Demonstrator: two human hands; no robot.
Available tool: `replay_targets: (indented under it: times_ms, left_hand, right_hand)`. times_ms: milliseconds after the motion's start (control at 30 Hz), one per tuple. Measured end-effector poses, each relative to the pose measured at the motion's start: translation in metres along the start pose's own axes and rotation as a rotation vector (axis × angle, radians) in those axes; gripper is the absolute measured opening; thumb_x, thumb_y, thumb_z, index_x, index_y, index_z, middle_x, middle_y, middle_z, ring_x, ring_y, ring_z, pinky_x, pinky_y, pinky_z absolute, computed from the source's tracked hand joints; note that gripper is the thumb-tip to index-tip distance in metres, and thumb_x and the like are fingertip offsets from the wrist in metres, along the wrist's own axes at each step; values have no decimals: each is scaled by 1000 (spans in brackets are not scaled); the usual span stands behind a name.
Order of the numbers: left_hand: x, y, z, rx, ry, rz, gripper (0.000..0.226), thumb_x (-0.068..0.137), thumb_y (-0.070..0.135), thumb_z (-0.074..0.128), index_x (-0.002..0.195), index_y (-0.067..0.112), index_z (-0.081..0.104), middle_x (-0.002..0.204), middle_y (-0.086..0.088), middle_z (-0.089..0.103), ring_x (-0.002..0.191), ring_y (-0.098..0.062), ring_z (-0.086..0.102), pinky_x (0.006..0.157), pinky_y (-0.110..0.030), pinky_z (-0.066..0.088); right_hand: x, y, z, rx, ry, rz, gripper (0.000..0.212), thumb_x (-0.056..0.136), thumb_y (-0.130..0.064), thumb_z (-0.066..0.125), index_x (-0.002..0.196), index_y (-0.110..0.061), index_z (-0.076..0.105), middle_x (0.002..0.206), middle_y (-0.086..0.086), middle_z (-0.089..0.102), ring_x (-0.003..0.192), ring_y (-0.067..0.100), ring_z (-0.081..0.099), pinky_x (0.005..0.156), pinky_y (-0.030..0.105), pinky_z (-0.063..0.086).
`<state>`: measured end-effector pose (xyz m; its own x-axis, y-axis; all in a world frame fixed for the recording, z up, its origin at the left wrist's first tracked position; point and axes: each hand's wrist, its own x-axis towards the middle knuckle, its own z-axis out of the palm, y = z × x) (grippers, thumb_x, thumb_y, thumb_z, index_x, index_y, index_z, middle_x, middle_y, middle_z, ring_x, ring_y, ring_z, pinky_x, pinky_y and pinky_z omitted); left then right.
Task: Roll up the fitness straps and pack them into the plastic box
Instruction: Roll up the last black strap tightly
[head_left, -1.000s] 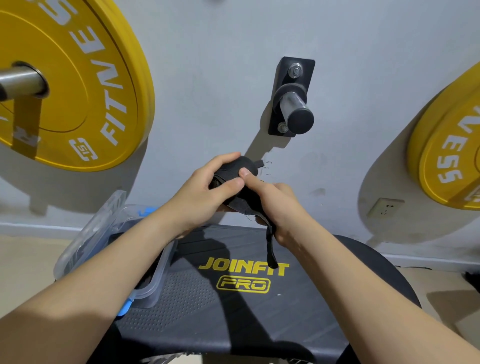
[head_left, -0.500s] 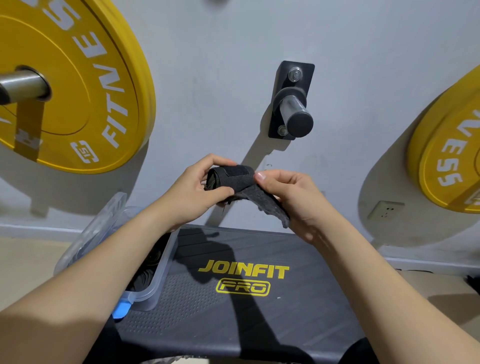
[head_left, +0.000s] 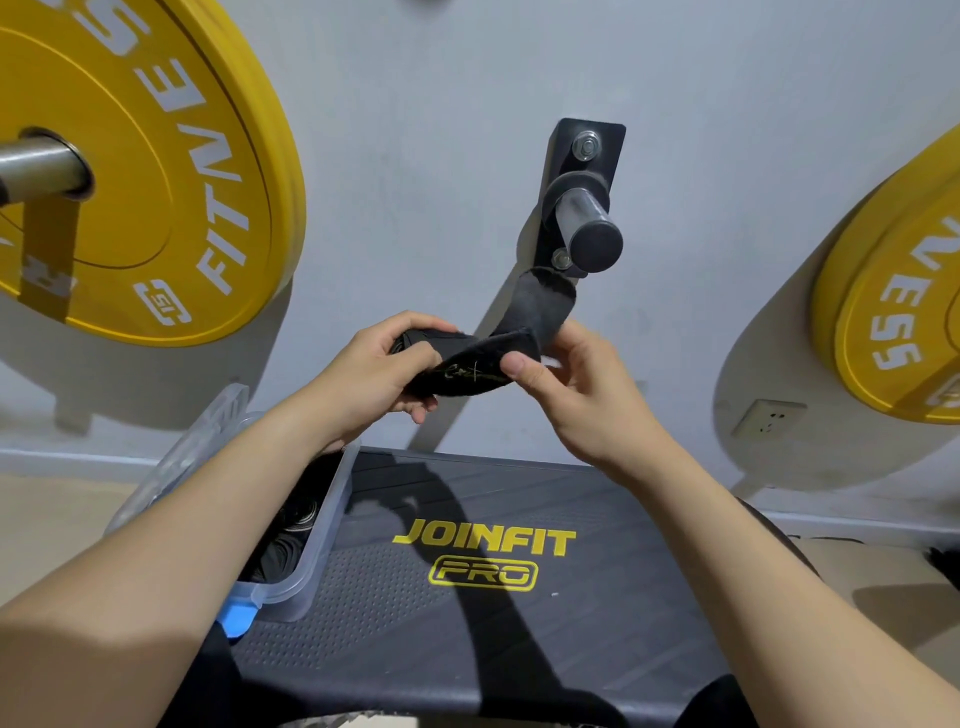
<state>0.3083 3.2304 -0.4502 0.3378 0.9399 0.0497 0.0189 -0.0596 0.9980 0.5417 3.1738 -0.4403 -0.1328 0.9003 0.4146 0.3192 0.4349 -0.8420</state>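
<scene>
A black fitness strap (head_left: 475, 371) with yellow script on it is held in the air between both hands, in front of the wall. My left hand (head_left: 374, 376) grips its rolled end. My right hand (head_left: 576, 387) pinches the strap beside the roll, thumb on top. The strap's loose end (head_left: 543, 299) stands up behind my right fingers. The clear plastic box (head_left: 327, 525) sits open at the left of the black step platform (head_left: 519, 623), under my left forearm, with several rolled black straps (head_left: 293, 525) inside.
The box's clear lid (head_left: 192, 457) leans off the box's left side. Yellow weight plates hang on the wall at left (head_left: 156, 182) and right (head_left: 893, 312). A black steel peg (head_left: 584, 218) juts from the wall just above the strap.
The strap's loose end hung down below my right hand; now it is flipped up behind my right fingers. Both hands kept their hold and stayed in about the same place.
</scene>
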Motion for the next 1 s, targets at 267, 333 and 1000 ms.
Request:
replay_targets:
  times_ms: [267, 333, 1000]
  left_hand:
    - [-8, 2, 20, 8, -165, 17, 36, 80, 6, 53, 110, 9, 72, 91, -20, 65, 75, -31, 59, 57, -34, 47]
    - [-9, 1, 22, -25, -183, 7, 30, 77, 9, 51, 99, 12, 71, 87, -18, 61, 77, -30, 54, 58, -36, 44]
    - [-16, 0, 41, -141, 27, -91, 37, 107, 43, 63, 133, 18, 54, 122, -19, 73, 94, -37, 82, 69, -38, 66]
  right_hand:
    - [7, 0, 12, -152, 173, -60, 11, 103, -14, 67, 113, -15, 65, 92, 2, 73, 85, 25, 69, 74, 45, 58]
    - [5, 3, 15, -364, 192, -94, 13, 103, -21, 67, 107, -10, 61, 97, 7, 64, 89, 24, 59, 75, 42, 49]
    - [15, 1, 38, -299, 330, -149, 16, 103, -25, 70, 89, -20, 61, 72, -9, 66, 69, 18, 62, 59, 31, 49]
